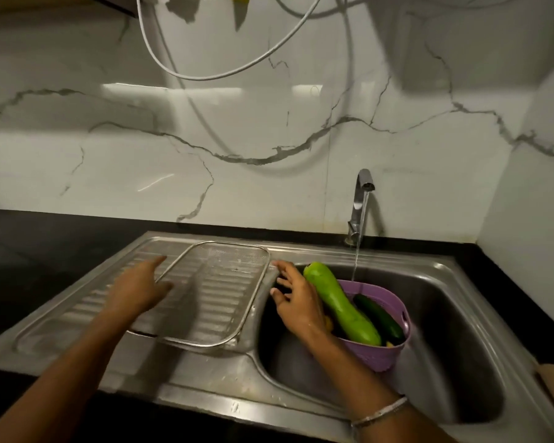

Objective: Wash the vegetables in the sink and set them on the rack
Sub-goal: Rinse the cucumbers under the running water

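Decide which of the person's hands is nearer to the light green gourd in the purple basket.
Right. The right hand lies against the light green gourd at the purple basket. The left hand is apart, over the mesh rack on the drainboard.

I see the rack (211,292) on the drainboard (77,318) left of the sink (445,314); the basket (381,353) of vegetables (336,305) sits inside, below the tap (360,199).

The room is dim and a bit yellow. A long bright strip shines on the marble wall (237,123), so a light sits up above. The hanging hose (186,70) throws a soft shadow on it. The left hand (138,289) looks smeared and blurry. Straight lines bend near the edges, and the corners are dark
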The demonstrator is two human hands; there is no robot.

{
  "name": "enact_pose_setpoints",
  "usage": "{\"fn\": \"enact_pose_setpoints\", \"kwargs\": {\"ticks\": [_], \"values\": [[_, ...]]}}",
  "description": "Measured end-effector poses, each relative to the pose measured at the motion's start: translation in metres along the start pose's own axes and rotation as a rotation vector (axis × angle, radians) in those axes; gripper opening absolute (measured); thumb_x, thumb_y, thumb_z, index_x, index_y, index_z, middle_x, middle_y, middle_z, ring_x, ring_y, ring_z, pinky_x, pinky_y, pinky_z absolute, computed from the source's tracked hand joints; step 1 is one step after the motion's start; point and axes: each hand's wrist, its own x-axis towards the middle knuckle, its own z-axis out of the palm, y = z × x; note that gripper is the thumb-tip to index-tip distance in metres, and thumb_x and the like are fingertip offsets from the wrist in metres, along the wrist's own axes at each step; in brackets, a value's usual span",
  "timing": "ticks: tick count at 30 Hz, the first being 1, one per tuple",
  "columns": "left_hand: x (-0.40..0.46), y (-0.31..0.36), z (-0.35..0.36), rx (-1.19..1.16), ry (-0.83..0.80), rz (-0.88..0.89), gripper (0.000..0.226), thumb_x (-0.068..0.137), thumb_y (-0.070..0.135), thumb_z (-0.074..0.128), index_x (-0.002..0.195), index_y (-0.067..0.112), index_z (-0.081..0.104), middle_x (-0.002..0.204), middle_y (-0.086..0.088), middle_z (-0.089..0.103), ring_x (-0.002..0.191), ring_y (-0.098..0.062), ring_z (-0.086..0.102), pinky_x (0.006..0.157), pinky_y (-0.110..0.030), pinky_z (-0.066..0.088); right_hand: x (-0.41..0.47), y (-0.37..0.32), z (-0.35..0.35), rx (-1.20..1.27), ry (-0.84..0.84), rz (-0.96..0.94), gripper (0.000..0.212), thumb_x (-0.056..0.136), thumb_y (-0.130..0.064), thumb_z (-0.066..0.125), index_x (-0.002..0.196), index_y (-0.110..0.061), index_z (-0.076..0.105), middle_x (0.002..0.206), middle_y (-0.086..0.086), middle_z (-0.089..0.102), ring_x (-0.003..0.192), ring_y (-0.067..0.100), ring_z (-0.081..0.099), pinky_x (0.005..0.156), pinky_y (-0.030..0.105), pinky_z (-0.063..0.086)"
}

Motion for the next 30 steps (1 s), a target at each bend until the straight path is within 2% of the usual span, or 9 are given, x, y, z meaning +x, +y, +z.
{"fn": "enact_pose_setpoints", "kwargs": {"ticks": [3,5,8,11,16,19,22,26,30], "values": [[-0.024,0.072,-0.003,-0.149,0.340,0.308,0.057,0.087,0.028,0.075,0.140,0.021,0.055,0.134,-0.005,0.062,0.122,-0.026,0.058,0.101,-0.042,0.048,0.009,-0.004,-0.023,0.101,0.118,0.101,0.046,0.088,-0.007,0.071,0.108,-0.047,0.061,0.114,-0.011,0.070,0.108,0.010,0.069,0.088,0.026,0.057],[-0.041,0.127,0.001,-0.385,0.365,0.499,0.048,0.090,0.026,0.072,0.136,0.025,0.057,0.125,0.007,0.065,0.115,-0.009,0.059,0.099,-0.028,0.046,0.016,-0.001,-0.050,0.092,0.238,0.176,0.030,0.086,-0.011,0.074,0.099,-0.037,0.065,0.104,-0.009,0.072,0.098,0.012,0.071,0.087,0.027,0.058],[-0.050,0.192,0.036,-0.644,0.167,0.545,0.032,0.092,0.017,0.066,0.122,0.027,0.065,0.110,0.016,0.069,0.100,0.003,0.062,0.090,-0.018,0.049,0.024,0.019,-0.097,-0.059,0.277,0.304,0.014,0.083,-0.022,0.077,0.091,-0.030,0.069,0.091,-0.010,0.074,0.093,0.014,0.071,0.088,0.032,0.056],[-0.039,0.226,0.107,-0.893,-0.161,0.285,0.033,0.084,0.010,0.067,0.115,0.023,0.068,0.112,0.002,0.072,0.105,-0.013,0.067,0.098,-0.034,0.054,0.012,0.048,-0.140,-0.236,0.317,0.377,0.015,0.081,-0.028,0.079,0.095,-0.028,0.073,0.096,-0.009,0.076,0.095,0.014,0.072,0.091,0.037,0.057],[-0.024,0.226,0.218,-0.697,-0.446,-0.167,0.063,0.074,0.021,0.066,0.136,0.014,0.053,0.131,-0.020,0.060,0.121,-0.036,0.058,0.103,-0.040,0.049,-0.007,0.096,-0.169,-0.585,0.190,0.622,0.050,0.083,-0.038,0.073,0.128,-0.023,0.060,0.129,0.010,0.062,0.118,0.031,0.062,0.096,0.039,0.052],[-0.022,0.227,0.233,-0.592,-0.496,-0.134,0.078,0.076,0.023,0.068,0.148,0.013,0.039,0.149,-0.021,0.045,0.135,-0.034,0.048,0.110,-0.043,0.042,0.004,0.102,-0.165,-0.650,-0.013,0.743,0.051,0.083,-0.042,0.071,0.127,-0.019,0.061,0.134,0.015,0.056,0.120,0.035,0.060,0.100,0.041,0.051],[-0.015,0.232,0.234,-0.463,-0.322,-0.024,0.083,0.090,0.022,0.064,0.158,0.011,0.018,0.166,-0.016,0.007,0.152,-0.032,0.015,0.122,-0.045,0.021,0.017,0.100,-0.153,-0.755,-0.053,0.697,0.045,0.087,-0.041,0.068,0.128,-0.022,0.062,0.139,0.015,0.046,0.127,0.037,0.052,0.106,0.044,0.045],[-0.017,0.242,0.234,-0.578,-0.206,0.058,0.089,0.087,0.015,0.065,0.158,0.004,0.012,0.162,-0.018,0.020,0.148,-0.034,0.025,0.122,-0.041,0.023,0.016,0.097,-0.145,-1.000,-0.106,0.592,0.045,0.090,-0.044,0.065,0.128,-0.020,0.061,0.137,0.010,0.047,0.131,0.031,0.041,0.107,0.048,0.037],[-0.027,0.253,0.223,-0.476,-0.086,0.266,0.088,0.083,0.016,0.067,0.158,0.015,0.019,0.164,-0.013,0.013,0.151,-0.032,0.015,0.124,-0.045,0.020,0.011,0.093,-0.150,-1.002,-0.187,0.650,0.045,0.089,-0.044,0.064,0.127,-0.019,0.064,0.135,0.007,0.061,0.127,0.028,0.055,0.105,0.041,0.042]]}}
